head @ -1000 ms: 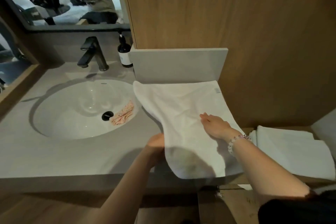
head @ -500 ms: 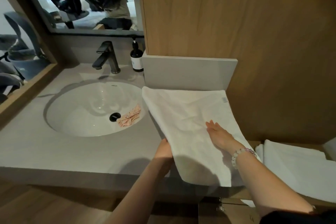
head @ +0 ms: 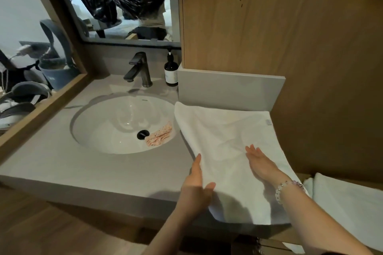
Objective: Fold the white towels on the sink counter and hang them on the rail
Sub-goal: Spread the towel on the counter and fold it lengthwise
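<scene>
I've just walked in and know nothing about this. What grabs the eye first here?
A white towel lies spread on the counter right of the sink. The left hand pinches its left edge while the right hand lies flat on it. A pink spotted cloth sits in the sink beside the dark drain.

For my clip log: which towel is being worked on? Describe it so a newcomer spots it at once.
Find the sink in the grey counter. Just right of it a white towel lies spread, its near end hanging over the front edge. Unlike the stacked towels further right, it has the left hand holding its left edge and the right hand flat on top.
</scene>
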`<state>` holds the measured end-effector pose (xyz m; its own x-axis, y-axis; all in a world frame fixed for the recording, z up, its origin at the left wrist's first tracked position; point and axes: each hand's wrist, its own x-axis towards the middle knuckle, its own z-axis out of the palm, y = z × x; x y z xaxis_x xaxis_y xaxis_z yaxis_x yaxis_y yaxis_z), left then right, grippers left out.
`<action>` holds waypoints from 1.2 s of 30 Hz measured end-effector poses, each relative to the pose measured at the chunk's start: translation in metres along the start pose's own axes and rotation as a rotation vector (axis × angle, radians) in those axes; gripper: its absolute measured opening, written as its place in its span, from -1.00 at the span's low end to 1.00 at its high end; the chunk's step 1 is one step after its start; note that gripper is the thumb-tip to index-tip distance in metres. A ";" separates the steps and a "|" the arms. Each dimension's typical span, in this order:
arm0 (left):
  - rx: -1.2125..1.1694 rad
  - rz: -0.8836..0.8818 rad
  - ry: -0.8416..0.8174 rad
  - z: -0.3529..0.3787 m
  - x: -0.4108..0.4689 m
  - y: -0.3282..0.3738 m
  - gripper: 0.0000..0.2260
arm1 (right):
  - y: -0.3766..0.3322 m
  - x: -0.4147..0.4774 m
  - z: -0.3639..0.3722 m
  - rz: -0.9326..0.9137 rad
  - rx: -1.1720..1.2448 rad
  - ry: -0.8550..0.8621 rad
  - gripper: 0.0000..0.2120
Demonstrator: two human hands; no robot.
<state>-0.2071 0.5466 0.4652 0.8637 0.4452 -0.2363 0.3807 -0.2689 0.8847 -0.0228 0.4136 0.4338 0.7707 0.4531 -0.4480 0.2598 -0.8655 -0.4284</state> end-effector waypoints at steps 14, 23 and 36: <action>0.043 0.011 0.134 -0.026 -0.009 0.043 -0.46 | 0.006 0.000 0.003 -0.070 -0.107 0.010 -0.55; -0.205 0.214 -0.159 -0.009 -0.049 0.008 -0.33 | -0.031 -0.091 -0.004 -0.286 0.712 0.021 -0.35; -0.018 0.410 0.280 0.008 -0.024 0.046 -0.74 | -0.031 -0.118 -0.007 -0.430 0.613 0.461 -0.91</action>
<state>-0.2078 0.5162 0.5086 0.8182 0.5189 0.2476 0.0201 -0.4562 0.8897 -0.1176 0.3855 0.5049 0.8706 0.4671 0.1544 0.3258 -0.3121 -0.8925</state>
